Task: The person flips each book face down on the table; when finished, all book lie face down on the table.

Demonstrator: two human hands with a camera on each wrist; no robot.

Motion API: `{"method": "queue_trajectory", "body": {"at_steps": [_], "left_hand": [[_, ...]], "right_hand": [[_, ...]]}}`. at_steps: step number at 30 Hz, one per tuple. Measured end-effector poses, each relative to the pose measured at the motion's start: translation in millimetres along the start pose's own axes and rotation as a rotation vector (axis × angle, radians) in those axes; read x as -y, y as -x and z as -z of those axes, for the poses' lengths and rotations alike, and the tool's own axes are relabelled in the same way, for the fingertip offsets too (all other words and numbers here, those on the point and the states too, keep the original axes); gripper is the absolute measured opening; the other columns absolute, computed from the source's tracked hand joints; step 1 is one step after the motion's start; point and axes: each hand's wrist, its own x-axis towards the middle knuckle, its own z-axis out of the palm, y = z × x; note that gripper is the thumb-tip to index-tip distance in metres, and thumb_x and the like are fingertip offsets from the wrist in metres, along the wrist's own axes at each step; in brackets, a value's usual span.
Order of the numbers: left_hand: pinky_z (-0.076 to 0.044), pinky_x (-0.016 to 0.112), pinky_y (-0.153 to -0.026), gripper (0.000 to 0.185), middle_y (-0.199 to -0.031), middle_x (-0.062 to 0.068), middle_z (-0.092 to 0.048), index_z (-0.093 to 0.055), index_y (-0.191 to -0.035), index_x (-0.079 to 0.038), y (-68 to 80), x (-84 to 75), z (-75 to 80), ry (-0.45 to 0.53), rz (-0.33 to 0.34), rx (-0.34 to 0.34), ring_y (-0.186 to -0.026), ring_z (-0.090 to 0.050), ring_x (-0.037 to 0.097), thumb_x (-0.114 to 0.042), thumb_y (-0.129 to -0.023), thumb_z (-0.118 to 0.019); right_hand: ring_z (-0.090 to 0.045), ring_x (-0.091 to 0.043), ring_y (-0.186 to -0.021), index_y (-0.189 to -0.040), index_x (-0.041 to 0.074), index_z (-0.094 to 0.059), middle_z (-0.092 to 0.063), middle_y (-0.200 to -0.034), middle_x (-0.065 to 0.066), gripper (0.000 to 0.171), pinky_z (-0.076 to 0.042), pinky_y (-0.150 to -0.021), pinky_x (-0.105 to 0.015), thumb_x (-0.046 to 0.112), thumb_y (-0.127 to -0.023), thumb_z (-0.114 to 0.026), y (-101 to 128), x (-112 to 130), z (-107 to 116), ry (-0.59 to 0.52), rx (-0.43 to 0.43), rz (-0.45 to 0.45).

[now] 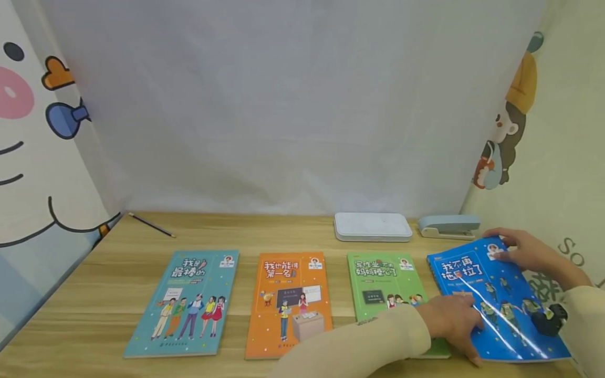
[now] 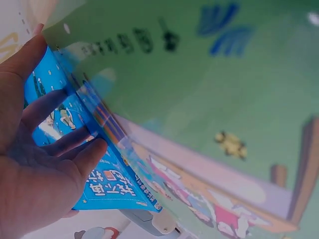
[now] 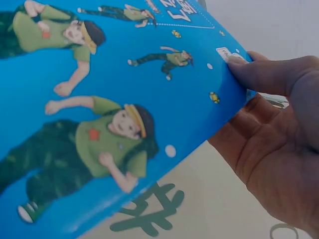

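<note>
A blue book (image 1: 496, 299) with cartoon children in green lies tilted at the right end of the wooden table (image 1: 94, 294), its right side raised. My left hand (image 1: 454, 320) holds its left edge, fingers on the cover and thumb behind the edge (image 2: 40, 164). My right hand (image 1: 522, 252) pinches the far right corner, thumb on top of the cover (image 3: 124, 99) and fingers (image 3: 279, 124) underneath. The blue book (image 2: 107, 184) partly overlaps the green book (image 1: 383, 278) to its left, which fills the left wrist view (image 2: 199, 99).
An orange book (image 1: 288, 299) and a teal book (image 1: 189, 299) lie flat in the row further left. A white flat case (image 1: 372, 227) and a pale blue stapler (image 1: 448, 226) sit at the back right. A pencil (image 1: 151, 224) lies at the back left. Curtains wall in three sides.
</note>
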Motion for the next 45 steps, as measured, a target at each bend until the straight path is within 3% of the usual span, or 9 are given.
{"method": "queue_trajectory", "body": {"at_steps": [7,13,21,32,37,45], "left_hand": [[-0.037,0.021,-0.112,0.07,-0.153,-0.019,-0.029,-0.046,-0.143,-0.049,6.9,-0.5,1.0,-0.064,0.011,-0.044,-0.145,-0.022,0.001,-0.066,-0.08,-0.072],[-0.034,0.019,-0.114,0.076,-0.161,-0.015,-0.019,-0.035,-0.149,-0.052,13.2,1.5,1.3,-0.08,-0.014,-0.076,-0.149,-0.014,0.003,-0.063,-0.083,-0.07],[-0.027,0.018,-0.117,0.083,-0.162,-0.011,-0.017,-0.024,-0.155,-0.048,21.6,4.5,7.3,-0.038,-0.059,-0.15,-0.146,-0.017,0.004,-0.063,-0.086,-0.066],[-0.023,0.018,-0.12,0.083,-0.165,-0.013,-0.014,-0.024,-0.155,-0.048,24.0,5.4,10.0,0.101,-0.07,-0.232,-0.151,-0.015,0.002,-0.062,-0.086,-0.067],[-0.026,0.018,-0.118,0.082,-0.165,-0.014,-0.013,-0.022,-0.155,-0.05,24.0,4.8,10.7,0.141,-0.056,-0.248,-0.149,-0.017,0.0,-0.061,-0.086,-0.067],[-0.036,0.012,-0.107,0.086,-0.158,-0.013,-0.026,-0.02,-0.156,-0.048,25.8,3.6,7.8,0.213,-0.089,-0.298,-0.136,-0.033,-0.001,-0.06,-0.086,-0.068]], "right_hand": [[-0.07,-0.029,-0.083,-0.142,-0.009,-0.036,-0.048,-0.123,-0.046,0.056,-0.063,-0.068,-0.046,0.013,-0.098,-0.062,7,6,5,0.02,-0.078,0.019],[-0.07,-0.028,-0.081,-0.142,-0.008,-0.037,-0.052,-0.119,-0.042,0.054,-0.063,-0.067,-0.046,0.013,-0.098,-0.062,13,13,10,0.028,-0.155,0.035],[-0.07,-0.026,-0.08,-0.142,-0.007,-0.037,-0.053,-0.117,-0.04,0.055,-0.063,-0.065,-0.045,0.02,-0.1,-0.059,20,24,25,0.032,-0.196,0.037],[-0.071,-0.025,-0.076,-0.143,-0.009,-0.034,-0.053,-0.113,-0.038,0.058,-0.062,-0.06,-0.042,0.022,-0.101,-0.059,36,35,38,0.026,-0.245,0.02],[-0.07,-0.025,-0.074,-0.142,-0.009,-0.036,-0.053,-0.11,-0.033,0.055,-0.062,-0.06,-0.04,0.02,-0.101,-0.059,43,40,40,0.021,-0.291,0.025],[-0.068,-0.025,-0.071,-0.14,-0.009,-0.036,-0.051,-0.108,-0.033,0.052,-0.062,-0.058,-0.039,0.018,-0.101,-0.058,47,47,44,0.001,-0.377,0.03]]}}
